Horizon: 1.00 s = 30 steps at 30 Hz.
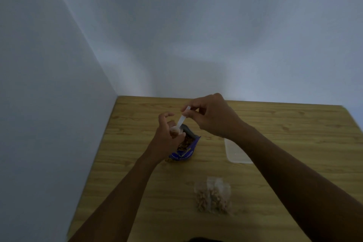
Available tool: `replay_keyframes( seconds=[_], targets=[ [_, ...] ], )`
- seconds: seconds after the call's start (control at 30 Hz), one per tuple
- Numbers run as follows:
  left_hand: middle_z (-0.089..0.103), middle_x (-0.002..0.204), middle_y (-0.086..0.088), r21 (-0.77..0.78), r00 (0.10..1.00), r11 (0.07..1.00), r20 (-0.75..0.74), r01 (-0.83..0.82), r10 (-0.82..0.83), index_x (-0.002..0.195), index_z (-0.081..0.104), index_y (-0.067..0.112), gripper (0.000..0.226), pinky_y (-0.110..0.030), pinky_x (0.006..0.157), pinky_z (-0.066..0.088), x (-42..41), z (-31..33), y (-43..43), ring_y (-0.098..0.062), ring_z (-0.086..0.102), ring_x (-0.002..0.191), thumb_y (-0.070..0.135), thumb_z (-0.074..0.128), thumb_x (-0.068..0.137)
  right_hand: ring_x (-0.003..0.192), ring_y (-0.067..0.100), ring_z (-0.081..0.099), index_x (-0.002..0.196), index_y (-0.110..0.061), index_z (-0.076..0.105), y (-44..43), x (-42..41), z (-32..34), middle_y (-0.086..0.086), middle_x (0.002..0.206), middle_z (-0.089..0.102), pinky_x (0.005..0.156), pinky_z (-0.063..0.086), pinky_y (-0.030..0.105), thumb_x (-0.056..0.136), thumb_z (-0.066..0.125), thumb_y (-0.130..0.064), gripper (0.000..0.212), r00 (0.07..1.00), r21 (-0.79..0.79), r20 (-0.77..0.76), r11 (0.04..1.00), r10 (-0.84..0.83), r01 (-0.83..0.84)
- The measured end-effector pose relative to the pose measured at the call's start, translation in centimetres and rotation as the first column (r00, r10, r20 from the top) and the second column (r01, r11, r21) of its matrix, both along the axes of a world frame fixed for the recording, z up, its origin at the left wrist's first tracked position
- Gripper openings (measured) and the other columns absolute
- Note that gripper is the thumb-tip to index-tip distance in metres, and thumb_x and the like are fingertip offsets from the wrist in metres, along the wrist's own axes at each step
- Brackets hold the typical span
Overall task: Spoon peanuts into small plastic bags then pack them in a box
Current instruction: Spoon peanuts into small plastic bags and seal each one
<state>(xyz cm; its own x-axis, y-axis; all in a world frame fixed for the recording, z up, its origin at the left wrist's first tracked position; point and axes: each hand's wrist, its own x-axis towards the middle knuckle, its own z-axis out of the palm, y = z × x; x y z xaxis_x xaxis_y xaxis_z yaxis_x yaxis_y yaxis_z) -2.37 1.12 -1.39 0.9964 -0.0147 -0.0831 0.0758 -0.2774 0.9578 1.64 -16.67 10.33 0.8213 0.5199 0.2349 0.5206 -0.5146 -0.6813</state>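
Nearest us, a cluster of small clear plastic bags filled with pale peanuts [213, 195] lies on the yellow-brown wood-grain table [275, 173], right of centre. They are parked out of the working lane, finished and waiting to be packed.

A step further and to the right sits the shallow clear plastic box [236, 151], its far side hidden under the right forearm. The filled bags lie outside it, so by my reading the packing is not yet begun.

Left of the box and well apart from it, the dark blue foil peanut packet [188, 148] stands with its mouth open and brown nuts showing. It sits mid-table, where both hands can meet over it.

At that mouth the left hand [166, 139] curls its fingers round what looks like a small clear plastic bag [172, 134]. The light is dim here, so take that with some caution. It is held over the packet, so any spill would likely fall back in.

The right hand [213, 117] pinches the top of the white plastic spoon [181, 119] between thumb and fingertips. The spoon slants down and left, and its loaded bowl touches the left thumb, ready to tip.

The one obstacle is the right forearm over the box, which must swing clear before anything goes in.

Beyond the table, two plain blue-grey walls [196, 25] meet in a corner.
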Motion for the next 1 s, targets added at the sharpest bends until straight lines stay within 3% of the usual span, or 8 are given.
replay_keyframes(
  seconds=[0.3,0.47,0.57,0.67,0.77,0.87,0.93,1.0],
  targets=[
    [0.069,0.090,-0.003,-0.064,0.996,0.997,0.064,-0.050,0.054,0.128,0.025,0.033,0.063,-0.038,0.075,0.057,-0.1,-0.2,-0.1,-0.012,0.063,0.073,0.004,0.065,0.089,0.051,0.009,0.059,0.102,-0.014,0.079,-0.8,0.2,0.8,-0.011,0.084,0.075,0.050,0.042,0.010,0.091,0.073,-0.017,0.013,0.995,0.072,0.089,0.997,-0.035,0.029],
    [0.066,0.091,-0.006,-0.095,0.994,0.993,0.083,-0.067,0.075,0.129,0.027,0.032,0.062,-0.035,0.076,0.055,-0.3,-0.3,0.0,-0.024,0.065,0.079,0.002,0.064,0.090,0.047,0.022,0.060,0.099,-0.017,0.078,-2.0,0.7,0.0,-0.009,0.078,0.075,0.042,0.052,0.039,0.092,0.072,-0.019,0.010,0.951,0.352,0.024,0.893,-0.309,0.281],
    [0.066,0.090,-0.007,-0.083,0.990,0.990,0.073,-0.112,0.118,0.130,0.029,0.030,0.061,-0.032,0.078,0.055,-0.7,-0.8,0.5,-0.024,0.066,0.082,0.003,0.065,0.090,0.052,0.007,0.063,0.096,-0.023,0.077,-2.8,0.7,-3.0,-0.011,0.074,0.072,0.049,0.057,0.029,0.092,0.071,-0.022,0.007,0.888,0.272,-0.071,0.848,-0.455,0.456],
    [0.064,0.087,-0.012,-0.059,0.989,0.989,0.051,-0.135,0.138,0.130,0.028,0.029,0.062,-0.035,0.079,0.054,-1.3,-1.2,1.0,-0.024,0.064,0.079,0.003,0.067,0.089,0.052,-0.002,0.064,0.094,-0.021,0.078,-2.3,-0.7,-7.7,-0.005,0.078,0.075,0.050,0.054,0.018,0.093,0.070,-0.022,0.008,0.880,0.099,-0.175,0.881,-0.442,0.463],
    [0.061,0.086,-0.019,-0.045,0.991,0.992,0.048,-0.122,0.124,0.129,0.028,0.032,0.067,-0.034,0.074,0.052,-1.9,-1.4,1.2,-0.026,0.060,0.074,0.004,0.070,0.085,0.058,0.003,0.068,0.096,-0.019,0.078,-1.3,-2.2,-11.4,-0.001,0.086,0.077,0.058,0.059,0.028,0.091,0.072,-0.024,0.009,0.852,-0.016,-0.299,0.896,-0.429,0.445],
    [0.057,0.088,-0.025,-0.034,0.993,0.994,0.054,-0.105,0.107,0.128,0.027,0.037,0.072,-0.035,0.067,0.049,-2.6,-1.3,1.2,-0.041,0.056,0.077,0.003,0.071,0.082,0.100,0.014,0.063,0.114,-0.020,0.073,-0.6,-3.2,-12.6,-0.001,0.111,0.072,0.088,0.053,0.032,0.087,0.075,-0.032,0.029,0.846,-0.067,-0.143,0.858,-0.513,0.509],
    [0.060,0.091,-0.022,-0.066,0.994,0.993,0.046,-0.093,0.096,0.130,0.025,0.034,0.077,-0.034,0.069,0.052,-3.1,-1.0,1.0,-0.040,0.060,0.079,0.004,0.074,0.078,0.106,0.012,0.054,0.110,-0.022,0.073,-0.2,-3.8,-11.5,-0.004,0.109,0.066,0.087,0.045,0.026,0.087,0.076,-0.031,0.026,0.865,0.061,-0.022,0.863,-0.502,0.502],
    [0.064,0.093,-0.016,-0.115,0.997,0.991,0.036,-0.070,0.074,0.132,0.024,0.035,0.083,-0.035,0.072,0.057,-3.6,-0.5,0.4,-0.034,0.066,0.081,0.006,0.078,0.077,0.095,0.006,0.054,0.100,-0.022,0.075,0.2,-4.5,-9.8,-0.009,0.096,0.067,0.077,0.042,0.019,0.085,0.079,-0.032,0.018,0.925,0.131,0.024,0.919,-0.379,0.373]
  ],
)
